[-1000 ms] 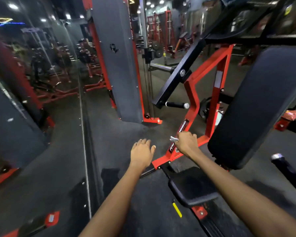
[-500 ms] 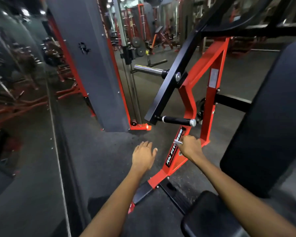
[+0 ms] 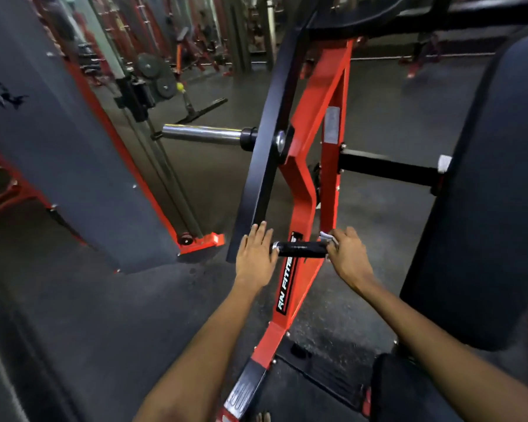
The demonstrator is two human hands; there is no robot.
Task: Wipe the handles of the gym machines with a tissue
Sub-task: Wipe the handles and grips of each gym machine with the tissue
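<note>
A short black handle [image 3: 301, 249] sticks out sideways from the lower end of the machine's black lever arm [image 3: 270, 141]. My right hand [image 3: 346, 257] is curled over the handle's right end and holds a white tissue [image 3: 326, 236], which peeks out above the fingers. My left hand [image 3: 255, 254] lies with straight fingers against the bottom of the lever arm, its edge touching the handle's left end. The part of the handle under my right hand is hidden.
The red frame [image 3: 317, 141] rises behind the handle. A chrome weight peg [image 3: 201, 134] juts left from the lever. A big black back pad [image 3: 488, 190] fills the right side, a grey weight-stack column [image 3: 67, 153] the left. Dark rubber floor lies between.
I have come closer to the machine. Both hands rose from near the red frame to the black handle: the right with the tissue onto its right end, the left against the lever arm.
</note>
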